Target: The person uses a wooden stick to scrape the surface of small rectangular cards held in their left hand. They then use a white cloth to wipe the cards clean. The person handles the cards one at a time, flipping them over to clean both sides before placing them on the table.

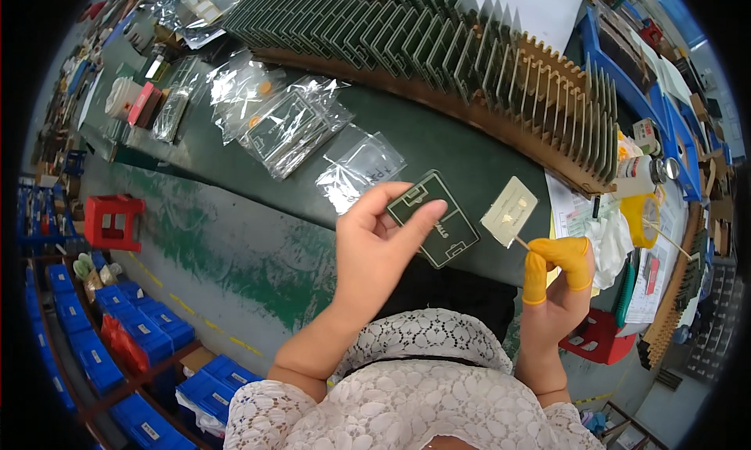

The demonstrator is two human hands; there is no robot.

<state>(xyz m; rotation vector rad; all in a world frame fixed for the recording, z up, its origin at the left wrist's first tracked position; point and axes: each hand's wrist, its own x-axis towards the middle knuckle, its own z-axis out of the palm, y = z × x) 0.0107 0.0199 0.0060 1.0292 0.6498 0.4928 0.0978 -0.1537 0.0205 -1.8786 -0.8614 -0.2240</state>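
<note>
My left hand (374, 243) pinches a dark green rectangular plate (435, 218) between thumb and fingers. Pale raised lines on the plate look like a sports pitch. In my right hand (557, 274), yellow finger cots cover the thumb and index finger, which are closed on a thin stick (522, 243). Its tip meets the lower edge of a pale gold card (510, 209) with small raised shapes. Whether the stick carries the card or only touches it, I cannot tell. A gap separates card and green plate.
Behind my hands, a long slotted wooden rack (540, 145) holds many similar plates upright. Clear plastic bags (360, 164) lie left on the green table (274, 203). At right stand a bottle (637, 172), a yellow tape roll (640, 219) and crumpled white tissue (606, 250). A red stool (113, 221) stands beyond.
</note>
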